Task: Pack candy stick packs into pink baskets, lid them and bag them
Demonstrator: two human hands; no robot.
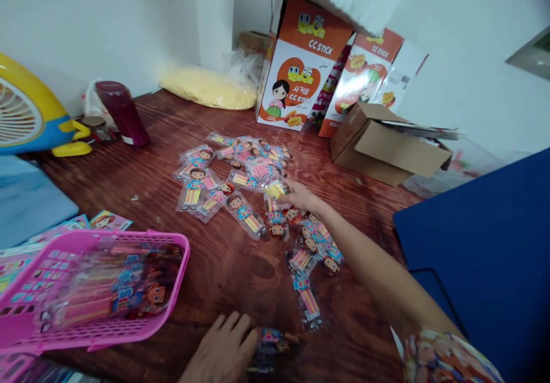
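Packets (246, 217) lie right of the basket (183, 260). Our right hand (302, 196) touches one, whether clamped we can't tell; our left hand (224, 346), nearer the basket, has fingers apart.

Clear packets (248, 216) (cartoon-printed) lie scattered, some overlapping.

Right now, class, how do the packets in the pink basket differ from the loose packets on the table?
The basket packets are heaped close together; the table packets are spread out. The basket packets mostly point one way; the table packets lie at many angles. Both show cartoon figures and clear wrapping.
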